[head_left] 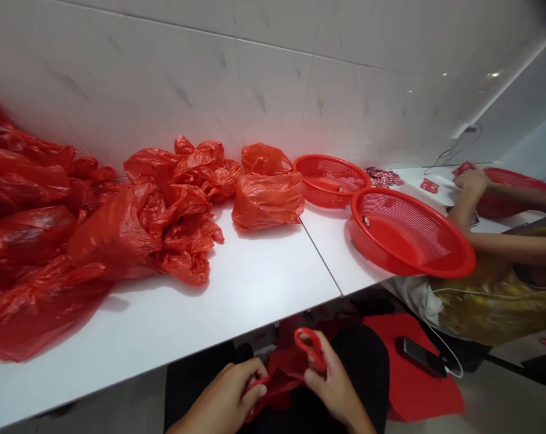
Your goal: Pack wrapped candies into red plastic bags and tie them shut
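Note:
Below the front edge of the white table, over my lap, both my hands hold a red plastic bag. My left hand is closed, pinching one side of the bag. My right hand is closed on the other side, with a loop handle of the bag standing up above its fingers. The bag hangs bunched between the two hands.
Several crumpled red plastic bags are heaped across the table's left and middle. Two red mesh baskets sit at the right. A co-worker's arm reaches over the table there. A phone lies on a red sheet below.

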Demonstrator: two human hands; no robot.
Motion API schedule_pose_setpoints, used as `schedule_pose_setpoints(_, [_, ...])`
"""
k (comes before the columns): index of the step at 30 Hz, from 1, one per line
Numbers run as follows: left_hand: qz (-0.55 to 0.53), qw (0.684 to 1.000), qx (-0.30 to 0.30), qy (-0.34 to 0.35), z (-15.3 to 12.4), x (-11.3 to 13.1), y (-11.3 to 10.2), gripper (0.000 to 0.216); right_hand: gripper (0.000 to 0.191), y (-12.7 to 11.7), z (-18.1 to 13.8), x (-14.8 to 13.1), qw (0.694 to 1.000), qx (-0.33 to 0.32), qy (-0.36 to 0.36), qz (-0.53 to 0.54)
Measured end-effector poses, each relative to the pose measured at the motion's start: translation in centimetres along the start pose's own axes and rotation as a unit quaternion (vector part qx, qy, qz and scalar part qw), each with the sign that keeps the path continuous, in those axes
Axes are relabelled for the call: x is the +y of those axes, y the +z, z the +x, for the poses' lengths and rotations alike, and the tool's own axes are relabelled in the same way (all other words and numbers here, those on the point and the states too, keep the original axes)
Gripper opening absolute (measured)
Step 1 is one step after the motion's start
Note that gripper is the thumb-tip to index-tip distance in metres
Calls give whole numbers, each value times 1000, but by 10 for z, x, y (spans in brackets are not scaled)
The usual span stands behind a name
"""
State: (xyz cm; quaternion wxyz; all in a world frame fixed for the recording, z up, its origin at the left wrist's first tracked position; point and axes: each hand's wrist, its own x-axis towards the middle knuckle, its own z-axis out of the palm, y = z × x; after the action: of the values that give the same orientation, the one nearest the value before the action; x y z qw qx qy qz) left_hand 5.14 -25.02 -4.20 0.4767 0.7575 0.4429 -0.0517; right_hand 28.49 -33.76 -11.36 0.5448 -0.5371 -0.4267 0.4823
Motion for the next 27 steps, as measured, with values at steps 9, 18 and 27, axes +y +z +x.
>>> schedule_pose_setpoints(9, [-107, 974, -49, 196, 3, 52, -1, 21, 83, 53, 10, 9, 971, 107, 160, 140])
schedule_pose_setpoints(18, [16, 927, 68, 369, 9, 39, -23, 24, 97, 43, -5, 13, 932, -126, 194, 279])
schedule_pose_setpoints(27, [21, 901, 36, 432, -2, 60, -31, 19, 58, 66, 8, -10, 990, 33, 100, 98])
